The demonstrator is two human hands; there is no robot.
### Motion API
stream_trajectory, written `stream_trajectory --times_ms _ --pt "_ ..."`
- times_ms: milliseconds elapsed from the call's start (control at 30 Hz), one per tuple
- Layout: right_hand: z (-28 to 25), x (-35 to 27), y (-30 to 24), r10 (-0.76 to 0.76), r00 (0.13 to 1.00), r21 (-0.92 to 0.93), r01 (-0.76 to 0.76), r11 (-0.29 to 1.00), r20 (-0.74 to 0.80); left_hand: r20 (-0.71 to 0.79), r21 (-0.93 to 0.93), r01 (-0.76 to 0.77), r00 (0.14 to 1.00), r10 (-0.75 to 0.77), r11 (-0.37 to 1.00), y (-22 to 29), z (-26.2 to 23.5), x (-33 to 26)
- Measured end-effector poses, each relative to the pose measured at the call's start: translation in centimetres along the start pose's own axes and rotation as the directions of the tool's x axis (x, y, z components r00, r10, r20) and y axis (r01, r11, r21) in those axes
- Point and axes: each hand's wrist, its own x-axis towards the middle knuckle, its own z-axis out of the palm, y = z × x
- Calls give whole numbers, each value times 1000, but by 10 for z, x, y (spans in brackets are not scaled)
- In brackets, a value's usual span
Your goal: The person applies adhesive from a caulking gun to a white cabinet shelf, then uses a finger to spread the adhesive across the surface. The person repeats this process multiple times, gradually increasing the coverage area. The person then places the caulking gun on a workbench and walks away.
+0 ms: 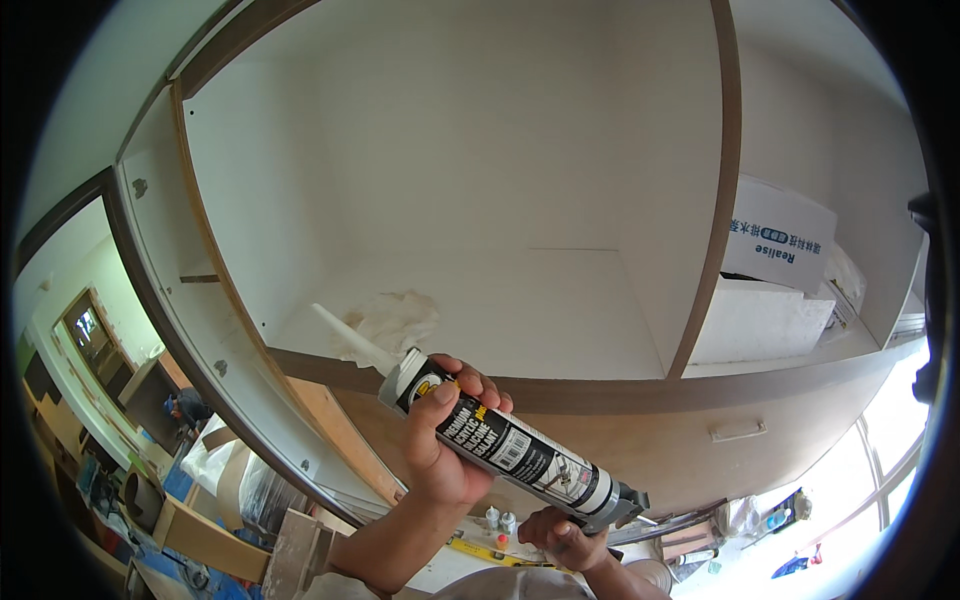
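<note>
The left hand (445, 440) wraps around the front part of a sealant tube (500, 440), thumb and fingers closed over its black-and-white label, holding it up at a slant in front of a white cabinet (480, 180). The tube sits in a grey caulking gun (615, 505), of which only the rear end shows clearly. The right hand (565, 535) is closed around the gun's back end low in the view; its fingers curl under the frame, and the handle and trigger are hidden behind the hand, so how they are gripped cannot be told.

The tube's pale nozzle (350, 335) points up and to the left, its tip reaching toward the back left corner of the cabinet's open compartment. Whether the tip touches the surface is hard to make out. Just beside the nozzle lies a crumpled rag (395, 320), pale and blending into the white shelf.

A brown upright divider (715, 200) separates this compartment from a second one on the right, where a white box (775, 235) with blue print leans above a white block (755, 320). The right rim of the view is dark. At lower left, far below, a person in a blue cap (183, 408) crouches among boards and clutter, too small to tell more.
</note>
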Motion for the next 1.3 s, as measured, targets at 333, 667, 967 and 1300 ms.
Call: stream_trajectory --times_ms 333,667,967,1300 --pt "4 4 -2 -25 1000 -11 25 1000 -9 -32 13 8 999 -7 1000 -1 -6 -1" --pt "10 3 3 -17 994 33 21 999 -105 -71 21 36 997 -35 999 -2 -15 -5" --pt "1 -12 22 60 992 165 -41 986 -112 -84 3 59 995 -58 998 -5 -24 -14" --pt "-9 -16 19 432 830 -471 -557 684 -353 -104 137 65 993 -51 988 -14 -54 -26"
